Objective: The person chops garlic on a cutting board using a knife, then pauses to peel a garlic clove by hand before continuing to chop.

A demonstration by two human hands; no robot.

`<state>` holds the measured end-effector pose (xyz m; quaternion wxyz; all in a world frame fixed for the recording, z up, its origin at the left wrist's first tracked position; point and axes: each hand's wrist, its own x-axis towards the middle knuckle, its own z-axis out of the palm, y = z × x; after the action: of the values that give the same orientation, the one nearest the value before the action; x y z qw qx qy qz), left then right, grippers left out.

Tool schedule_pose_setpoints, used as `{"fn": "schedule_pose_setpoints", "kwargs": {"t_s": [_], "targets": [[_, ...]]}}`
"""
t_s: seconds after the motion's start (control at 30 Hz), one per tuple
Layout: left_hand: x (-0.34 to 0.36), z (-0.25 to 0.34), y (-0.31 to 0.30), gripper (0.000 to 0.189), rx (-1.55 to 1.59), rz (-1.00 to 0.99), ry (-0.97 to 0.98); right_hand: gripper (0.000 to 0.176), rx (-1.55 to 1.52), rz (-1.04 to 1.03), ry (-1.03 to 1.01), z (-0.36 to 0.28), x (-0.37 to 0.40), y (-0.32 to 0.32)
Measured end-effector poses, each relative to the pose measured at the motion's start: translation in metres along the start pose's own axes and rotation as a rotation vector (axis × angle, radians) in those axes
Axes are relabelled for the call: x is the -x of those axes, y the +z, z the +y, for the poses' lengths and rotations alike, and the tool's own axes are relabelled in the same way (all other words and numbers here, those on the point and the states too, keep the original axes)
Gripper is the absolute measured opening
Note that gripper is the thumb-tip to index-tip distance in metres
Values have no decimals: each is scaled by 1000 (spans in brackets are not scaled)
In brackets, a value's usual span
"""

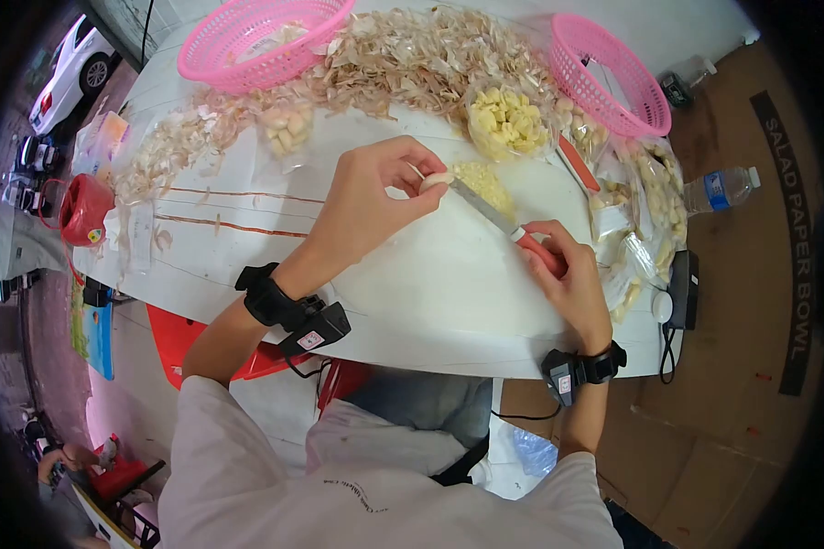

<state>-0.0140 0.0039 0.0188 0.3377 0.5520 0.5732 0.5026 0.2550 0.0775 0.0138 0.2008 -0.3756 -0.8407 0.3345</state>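
My left hand pinches a pale garlic clove between thumb and fingers over the white table. In my right hand is the orange handle of a knife, whose blade tip meets the clove. Just behind the blade lies a pile of chopped garlic on the white surface. A clear bag of peeled cloves stands beyond that pile. Another bag with pale cloves lies behind my left hand.
Papery garlic skins are heaped along the back, between two pink baskets. A second orange-handled knife, bags of unpeeled garlic and a plastic bottle are at the right. A red container stands at the left edge.
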Motion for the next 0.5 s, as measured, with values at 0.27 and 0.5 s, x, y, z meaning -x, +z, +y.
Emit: {"fn": "schedule_pose_setpoints", "kwargs": {"t_s": [0.27, 0.5], "targets": [[-3, -12, -4, 15, -176, 80, 28, 28, 76, 43, 0, -4, 0, 0], [-5, -14, 0, 21, 19, 181, -23, 28, 99, -9, -17, -15, -1, 1]]}}
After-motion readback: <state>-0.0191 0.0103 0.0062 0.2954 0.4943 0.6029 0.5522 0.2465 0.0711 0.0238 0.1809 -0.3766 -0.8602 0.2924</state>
